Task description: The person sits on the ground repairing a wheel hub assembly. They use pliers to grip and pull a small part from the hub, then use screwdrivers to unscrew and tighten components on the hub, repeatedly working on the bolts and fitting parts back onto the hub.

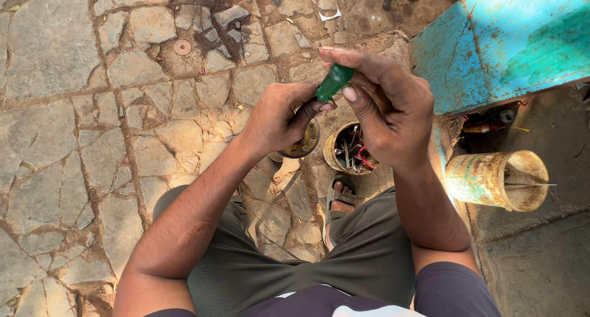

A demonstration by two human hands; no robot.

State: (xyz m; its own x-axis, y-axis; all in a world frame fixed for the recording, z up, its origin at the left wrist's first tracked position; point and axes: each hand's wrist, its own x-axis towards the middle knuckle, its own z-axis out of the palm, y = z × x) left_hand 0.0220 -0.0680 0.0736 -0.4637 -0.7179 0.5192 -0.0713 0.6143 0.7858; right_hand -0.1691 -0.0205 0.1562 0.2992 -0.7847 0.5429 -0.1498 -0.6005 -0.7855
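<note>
Head view: I saw right hand (390, 111) raised, fingers clamped on green screwdriver handle (334, 82); left hand (279, 117) curled tight around round brass part (302, 142) beneath.

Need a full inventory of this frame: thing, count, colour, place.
screwdriver: 1, green handle, in right hand
round part: 1, brass-coloured, in left hand
tin: 1, yellowish, holds tools, on ground below hands
can: 1, rusty green-cream, lying on its side, right
box: 1, turquoise, top right
disc: 1, rusty, on paving, upper left
sandal: 1, grey, on foot
left hand: on round part
right hand: on screwdriver
</note>
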